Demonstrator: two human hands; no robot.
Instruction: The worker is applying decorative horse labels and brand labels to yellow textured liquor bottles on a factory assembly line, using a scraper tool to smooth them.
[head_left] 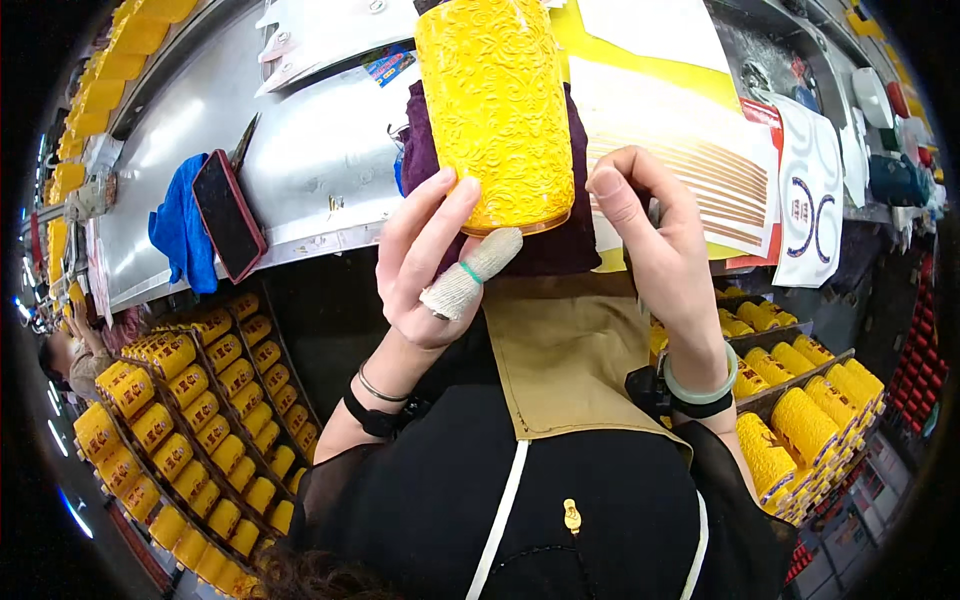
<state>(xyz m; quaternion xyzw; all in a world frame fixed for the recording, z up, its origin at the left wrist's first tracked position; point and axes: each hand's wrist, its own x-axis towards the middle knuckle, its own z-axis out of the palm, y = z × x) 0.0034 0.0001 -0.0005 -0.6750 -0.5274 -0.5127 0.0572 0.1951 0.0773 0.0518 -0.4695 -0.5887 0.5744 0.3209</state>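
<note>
A glossy yellow cylindrical jar (500,110), embossed with scrolling relief, lies with its near end toward me on a dark purple cloth (580,190). My left hand (430,260) holds that near end: bare fingertips rest on its side, and a digit in a pale cloth cover with a green band presses by the rim. Just right of the jar is my right hand (655,220), apart from it, thumb and index finger pinched together. Whatever sits in that pinch, if anything, is too small to make out. Beside it lies a white sheet (640,115) with gold-brown strips.
On the metal table (310,150) at left lie a blue cloth (180,225) and a phone (228,215) in a red case. A white sheet with dark curved prints (808,200) hangs over the right edge. Racks of yellow jars (215,400) flank me, more (800,420) at right.
</note>
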